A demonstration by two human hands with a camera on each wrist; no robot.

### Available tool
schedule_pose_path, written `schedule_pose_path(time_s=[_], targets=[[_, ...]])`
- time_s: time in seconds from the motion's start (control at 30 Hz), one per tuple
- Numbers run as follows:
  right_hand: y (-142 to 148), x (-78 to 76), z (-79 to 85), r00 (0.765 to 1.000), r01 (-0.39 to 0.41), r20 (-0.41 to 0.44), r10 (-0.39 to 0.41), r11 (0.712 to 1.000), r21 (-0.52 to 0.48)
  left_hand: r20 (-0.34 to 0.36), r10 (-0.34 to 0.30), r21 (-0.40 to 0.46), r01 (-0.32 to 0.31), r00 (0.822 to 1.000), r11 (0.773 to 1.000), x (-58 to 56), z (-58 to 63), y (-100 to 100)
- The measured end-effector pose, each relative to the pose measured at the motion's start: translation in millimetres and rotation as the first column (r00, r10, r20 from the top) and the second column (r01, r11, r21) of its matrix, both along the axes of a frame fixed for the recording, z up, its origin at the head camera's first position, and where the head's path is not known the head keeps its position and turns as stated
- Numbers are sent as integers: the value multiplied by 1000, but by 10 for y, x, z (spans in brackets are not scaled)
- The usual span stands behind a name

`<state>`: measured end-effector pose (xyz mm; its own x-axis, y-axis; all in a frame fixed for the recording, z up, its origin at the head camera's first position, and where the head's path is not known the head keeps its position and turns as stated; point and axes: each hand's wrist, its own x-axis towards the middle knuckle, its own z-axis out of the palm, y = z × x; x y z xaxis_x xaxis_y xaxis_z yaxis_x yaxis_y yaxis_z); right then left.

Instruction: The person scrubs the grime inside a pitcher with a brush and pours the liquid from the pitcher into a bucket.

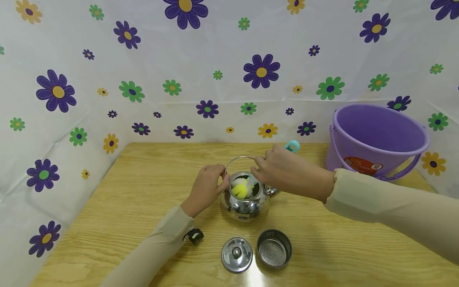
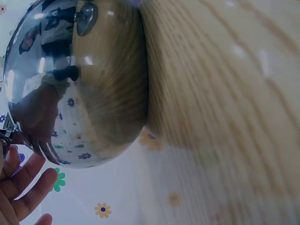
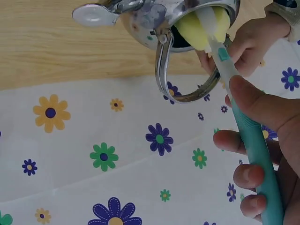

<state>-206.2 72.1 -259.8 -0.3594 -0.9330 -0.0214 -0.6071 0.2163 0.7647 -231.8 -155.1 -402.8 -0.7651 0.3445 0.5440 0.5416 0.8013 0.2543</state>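
Note:
A shiny steel teapot (image 1: 245, 209) stands on the wooden table, its mouth uncovered and its hoop handle (image 3: 162, 61) upright. My left hand (image 1: 209, 184) pinches the left end of that handle beside the rim; in the left wrist view some fingers (image 2: 35, 190) are spread near the pot's wall. My right hand (image 1: 283, 171) grips the teal and white stick of a sponge bottle brush (image 3: 251, 140), fingers wrapped round it and thumb along it. The brush's yellow and white sponge head (image 1: 241, 189) sits inside the mouth; its lower part is hidden within.
In front of the teapot lie its round knobbed lid (image 1: 236, 255) and a perforated steel strainer cup (image 1: 274, 249), side by side. A purple bucket (image 1: 380, 123) stands at the back right. A flower-print sheet (image 1: 215, 79) hangs behind the table (image 1: 143, 179).

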Motion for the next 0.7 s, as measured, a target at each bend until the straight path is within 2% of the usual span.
schedule_pose_path(time_s=[0.13, 0.3, 0.4, 0.57, 0.7], targets=[[3, -2, -41, 1000, -2, -16, 1, 1000, -17, -3, -6, -3, 6, 1000, 1000, 1, 9, -6], [-63, 32, -31, 992, -21, -121, 23, 1000, 19, -14, -11, -9, 10, 1000, 1000, 1, 4, -4], [-113, 58, 0, 988, -26, -151, 32, 999, 42, -20, -11, -7, 11, 1000, 1000, 3, 4, 1], [-174, 87, 90, 992, -34, -119, 45, 995, 95, -22, -3, -15, 3, 1000, 1000, -8, 2, 2], [-189, 63, 119, 997, -47, -66, 51, 997, 62, -24, 1, -30, -2, 1000, 1000, -15, -6, -6]])
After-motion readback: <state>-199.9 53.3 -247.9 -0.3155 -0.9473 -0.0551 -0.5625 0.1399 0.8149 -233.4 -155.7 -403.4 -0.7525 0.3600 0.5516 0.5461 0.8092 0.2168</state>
